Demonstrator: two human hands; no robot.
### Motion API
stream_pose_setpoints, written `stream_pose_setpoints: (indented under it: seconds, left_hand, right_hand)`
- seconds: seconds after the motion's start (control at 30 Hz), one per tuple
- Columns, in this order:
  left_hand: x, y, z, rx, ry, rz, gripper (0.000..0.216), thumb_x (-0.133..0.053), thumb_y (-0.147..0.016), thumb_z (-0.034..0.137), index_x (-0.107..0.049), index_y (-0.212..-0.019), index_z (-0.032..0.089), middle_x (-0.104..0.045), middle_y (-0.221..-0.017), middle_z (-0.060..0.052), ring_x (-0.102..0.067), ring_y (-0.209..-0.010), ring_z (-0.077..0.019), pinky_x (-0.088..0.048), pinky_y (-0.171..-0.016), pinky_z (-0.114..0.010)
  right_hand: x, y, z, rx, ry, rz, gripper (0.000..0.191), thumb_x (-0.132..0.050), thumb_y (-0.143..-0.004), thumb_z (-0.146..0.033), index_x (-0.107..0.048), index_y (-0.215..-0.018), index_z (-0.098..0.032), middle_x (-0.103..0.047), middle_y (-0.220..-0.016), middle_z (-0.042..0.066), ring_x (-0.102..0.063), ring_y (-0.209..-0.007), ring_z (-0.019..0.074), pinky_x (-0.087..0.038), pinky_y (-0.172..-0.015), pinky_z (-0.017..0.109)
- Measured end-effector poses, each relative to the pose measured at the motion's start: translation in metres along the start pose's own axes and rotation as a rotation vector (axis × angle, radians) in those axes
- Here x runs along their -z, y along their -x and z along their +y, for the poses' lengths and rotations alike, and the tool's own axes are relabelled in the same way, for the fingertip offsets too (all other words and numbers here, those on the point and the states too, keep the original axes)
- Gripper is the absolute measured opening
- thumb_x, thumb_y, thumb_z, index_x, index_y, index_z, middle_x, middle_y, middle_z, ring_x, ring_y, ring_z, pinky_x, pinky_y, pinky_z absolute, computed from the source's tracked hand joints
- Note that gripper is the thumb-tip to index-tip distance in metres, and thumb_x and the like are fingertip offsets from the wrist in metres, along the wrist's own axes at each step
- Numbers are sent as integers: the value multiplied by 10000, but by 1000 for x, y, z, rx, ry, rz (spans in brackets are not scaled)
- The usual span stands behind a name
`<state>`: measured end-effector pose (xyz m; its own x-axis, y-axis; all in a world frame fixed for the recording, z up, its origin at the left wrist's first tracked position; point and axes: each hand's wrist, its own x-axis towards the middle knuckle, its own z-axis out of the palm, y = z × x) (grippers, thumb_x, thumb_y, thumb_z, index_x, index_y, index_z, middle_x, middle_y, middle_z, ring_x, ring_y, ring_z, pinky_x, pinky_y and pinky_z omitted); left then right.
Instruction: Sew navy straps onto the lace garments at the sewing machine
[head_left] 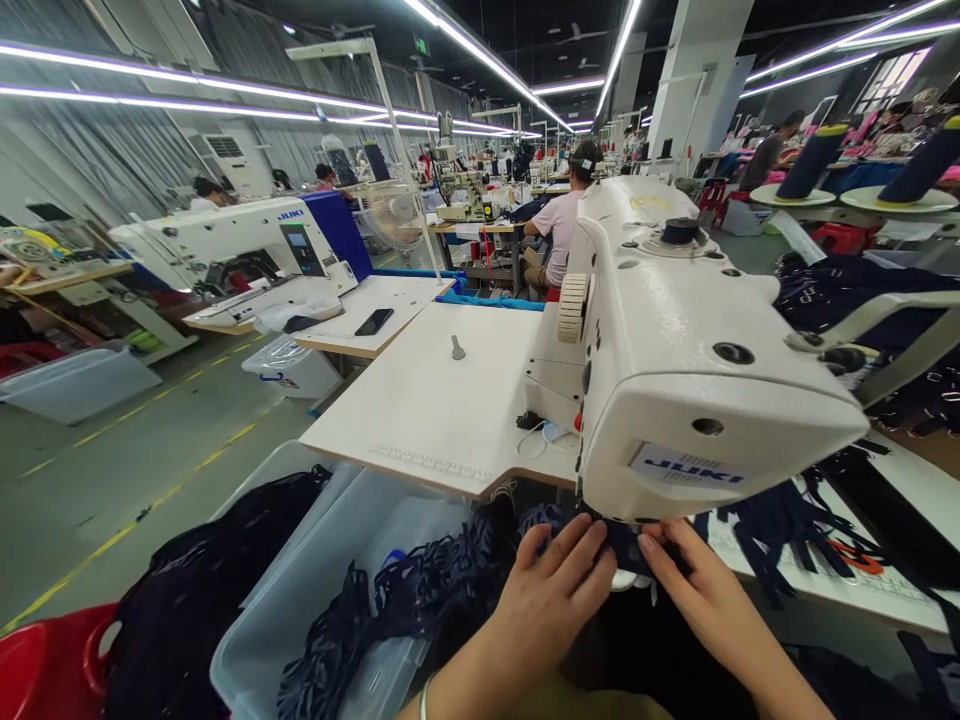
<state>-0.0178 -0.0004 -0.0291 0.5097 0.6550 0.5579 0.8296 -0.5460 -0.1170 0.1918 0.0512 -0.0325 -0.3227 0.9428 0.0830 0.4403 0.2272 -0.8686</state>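
Note:
A white JUKI sewing machine (697, 380) stands right in front of me, its head hiding the needle area. Under that head lies dark navy fabric (626, 545). My left hand (551, 590) presses on the fabric's left part, fingers bent and close together. At the right, my right hand (686, 570) pinches the fabric's edge between thumb and fingers. Navy strips (442, 570) trail leftward from the work into a clear plastic bin (262, 600). More navy straps (772, 535) lie on the table to the right.
A white tabletop (420, 400) holds a small grey key-like piece (458, 348). Beyond are a phone (374, 322) and a second JUKI machine (247, 240). A red tub (52, 660) and a dark fabric heap (202, 590) sit lower left. A person (559, 230) sits ahead.

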Motion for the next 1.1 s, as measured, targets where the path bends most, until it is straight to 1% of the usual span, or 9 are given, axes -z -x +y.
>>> stream_pose_setpoints:
  seconds: [0.1, 0.2, 0.33, 0.53, 0.7, 0.83, 0.93, 1.03, 1.1]
  left_hand:
    - [1, 0, 1, 14, -17, -19, 365, -343, -1008, 187, -549, -1302, 250, -534, -1384, -4, -383, -1330, -162, -165, -1096, -350]
    - [1, 0, 0, 34, -6, -10, 380, -333, -1013, 194, -532, -1330, 260, -547, -1370, -7, -392, -1321, -161, -115, -1115, -355]
    - [-2, 1, 1, 55, -5, 9, 380, -327, -1016, 196, -550, -1316, 265, -554, -1361, -18, -379, -1330, -157, -108, -1117, -355]
    - [-7, 2, 5, 77, -21, 39, 368, -356, -1008, 200, -563, -1305, 267, -562, -1346, -35, -390, -1325, -165, -145, -1101, -352]
    - [-9, 3, 7, 96, -18, 28, 369, -355, -1009, 204, -560, -1307, 274, -547, -1365, -31, -377, -1337, -163, -139, -1099, -349]
    - [-10, 3, 7, 107, -16, 40, 364, -363, -1005, 206, -572, -1293, 284, -560, -1350, -27, -375, -1338, -159, -147, -1093, -344]
    - [-11, 4, 9, 111, -40, 43, 357, -390, -995, 202, -580, -1285, 289, -562, -1349, -28, -379, -1335, -164, -147, -1093, -346]
    - [-11, 3, 12, 123, -62, 51, 346, -426, -988, 220, -578, -1290, 291, -560, -1351, -24, -391, -1324, -173, -143, -1096, -350]
    - [-11, 3, 13, 130, -73, 58, 339, -436, -986, 227, -584, -1283, 292, -564, -1345, -21, -403, -1315, -176, -144, -1095, -351]
  right_hand:
    - [1, -6, -2, 62, 35, -16, 245, -441, -962, -429, -583, -1027, -240, -616, -986, 51, -593, -971, 201, -474, -870, 285]
    - [4, -10, -4, 105, 82, -40, 284, -424, -968, -412, -636, -1021, -231, -608, -935, 60, -584, -965, 218, -451, -931, 324]
    - [6, -13, -4, 87, 108, -54, 312, -424, -965, -402, -682, -931, -229, -623, -899, 65, -599, -929, 227, -463, -912, 335]
    - [3, -16, 2, 38, 115, -20, 329, -448, -940, -415, -670, -802, -216, -655, -831, 72, -621, -893, 250, -484, -888, 359]
    - [3, -18, 0, 57, 126, -7, 319, -430, -938, -403, -667, -832, -216, -686, -869, 86, -628, -901, 265, -491, -888, 383]
    - [4, -20, -3, 85, 166, -23, 342, -412, -934, -398, -679, -819, -217, -693, -867, 89, -634, -877, 266, -510, -841, 377]
    - [4, -20, -3, 68, 184, -9, 355, -414, -931, -411, -685, -811, -216, -699, -869, 99, -639, -896, 275, -510, -853, 384]
    - [2, -19, -2, 35, 197, 18, 380, -413, -919, -447, -666, -748, -220, -701, -825, 104, -646, -911, 295, -503, -873, 408]
    - [2, -19, 0, 22, 198, 29, 385, -413, -910, -459, -661, -735, -221, -713, -852, 108, -650, -916, 301, -504, -871, 417]
